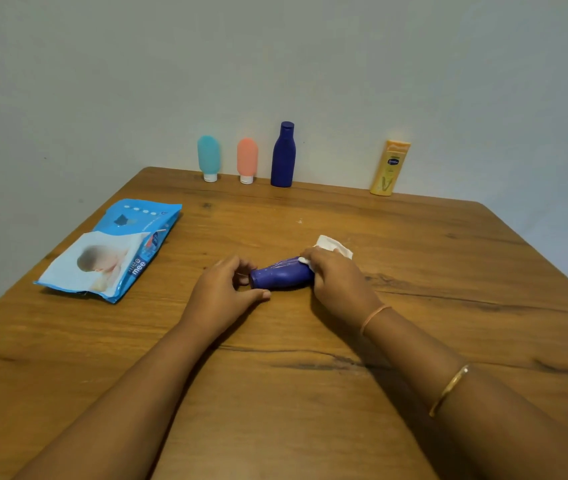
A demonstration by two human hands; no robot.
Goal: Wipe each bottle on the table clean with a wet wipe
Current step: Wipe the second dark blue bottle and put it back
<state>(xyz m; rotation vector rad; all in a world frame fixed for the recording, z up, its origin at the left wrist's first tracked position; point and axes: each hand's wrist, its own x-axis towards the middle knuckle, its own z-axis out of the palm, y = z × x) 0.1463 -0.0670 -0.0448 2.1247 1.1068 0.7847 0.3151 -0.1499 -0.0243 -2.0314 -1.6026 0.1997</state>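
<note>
The small blue bottle [281, 277] lies on its side on the table [310, 393]; left hand [222, 289] curls fingers and thumb round its left end; right hand [339, 282] wraps the white wet wipe [336, 245] over the other end, fingers bent tight around it.

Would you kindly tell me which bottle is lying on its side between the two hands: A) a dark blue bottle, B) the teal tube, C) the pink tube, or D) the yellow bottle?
A: a dark blue bottle lies on its side on the table, with the left hand gripping one end and the right hand holding a wet wipe against it.
</note>
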